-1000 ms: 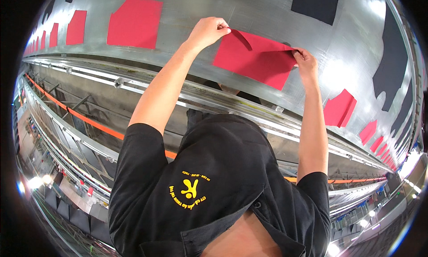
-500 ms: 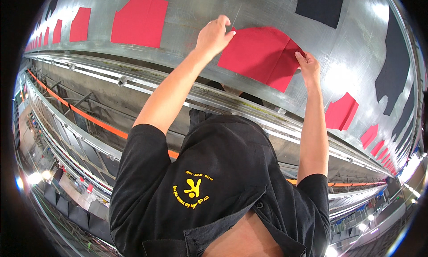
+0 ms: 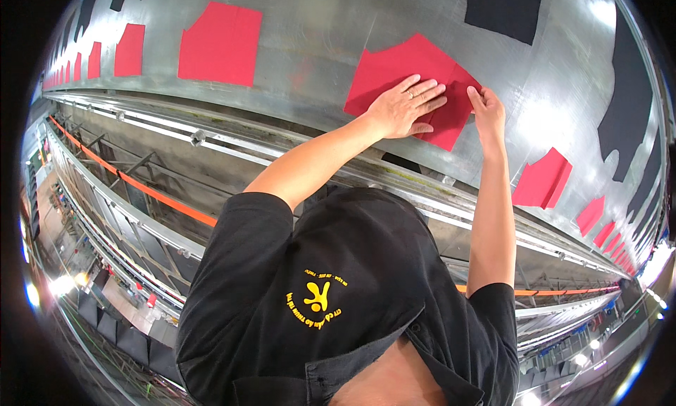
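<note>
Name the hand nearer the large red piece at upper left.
Left hand: it lies right of that large red piece, on another red piece; the right hand is farther right.

A: Landmark?
B: Central panel (image 3: 414,57), lying on the table (image 3: 310,68).
A: On it?
B: Left hand (image 3: 410,109) on top, over the near half; right hand (image 3: 487,110) at its right corner.
A: Left of it?
B: Second panel (image 3: 220,45), well apart; a row of panels (image 3: 129,50) beyond that.
A: Right?
B: Third panel (image 3: 541,180), right and nearer the person.
A: Behind?
B: Back panel (image 3: 503,11), behind and to the right.
A: Before it?
B: Rail (image 3: 141,119), along the table's near side.
</note>
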A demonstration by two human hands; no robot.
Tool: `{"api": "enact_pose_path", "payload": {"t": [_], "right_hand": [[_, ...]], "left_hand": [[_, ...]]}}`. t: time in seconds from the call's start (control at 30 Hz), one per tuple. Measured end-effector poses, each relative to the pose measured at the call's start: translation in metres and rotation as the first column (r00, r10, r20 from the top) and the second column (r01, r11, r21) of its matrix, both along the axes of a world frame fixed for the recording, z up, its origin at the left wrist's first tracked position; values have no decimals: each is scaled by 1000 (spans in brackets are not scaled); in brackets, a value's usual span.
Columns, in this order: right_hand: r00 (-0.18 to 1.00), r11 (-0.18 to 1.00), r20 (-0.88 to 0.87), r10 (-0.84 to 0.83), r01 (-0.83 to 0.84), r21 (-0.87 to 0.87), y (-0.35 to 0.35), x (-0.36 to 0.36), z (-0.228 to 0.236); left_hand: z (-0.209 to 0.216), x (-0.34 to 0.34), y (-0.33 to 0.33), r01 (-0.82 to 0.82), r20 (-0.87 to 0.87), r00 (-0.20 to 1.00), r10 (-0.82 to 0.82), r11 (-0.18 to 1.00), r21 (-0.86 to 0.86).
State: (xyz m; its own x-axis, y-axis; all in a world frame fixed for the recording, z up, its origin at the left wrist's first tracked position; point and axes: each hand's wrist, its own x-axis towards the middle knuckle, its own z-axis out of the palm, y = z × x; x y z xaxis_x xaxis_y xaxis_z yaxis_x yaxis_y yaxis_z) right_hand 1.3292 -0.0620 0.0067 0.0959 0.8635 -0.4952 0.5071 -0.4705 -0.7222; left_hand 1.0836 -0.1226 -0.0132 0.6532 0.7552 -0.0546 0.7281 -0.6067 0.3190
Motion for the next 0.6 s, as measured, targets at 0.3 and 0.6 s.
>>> {"api": "enact_pose_path", "payload": {"t": [0.3, 0.6], "right_hand": [[998, 998, -46, -44, 46, 44, -2, -5, 8], [953, 983, -238, -185, 184, -26, -4, 4, -5]], "left_hand": [[-8, -68, 26, -374, -84, 922, 379, 925, 70], [10, -2, -7, 42, 102, 994, -33, 995, -90]]}}
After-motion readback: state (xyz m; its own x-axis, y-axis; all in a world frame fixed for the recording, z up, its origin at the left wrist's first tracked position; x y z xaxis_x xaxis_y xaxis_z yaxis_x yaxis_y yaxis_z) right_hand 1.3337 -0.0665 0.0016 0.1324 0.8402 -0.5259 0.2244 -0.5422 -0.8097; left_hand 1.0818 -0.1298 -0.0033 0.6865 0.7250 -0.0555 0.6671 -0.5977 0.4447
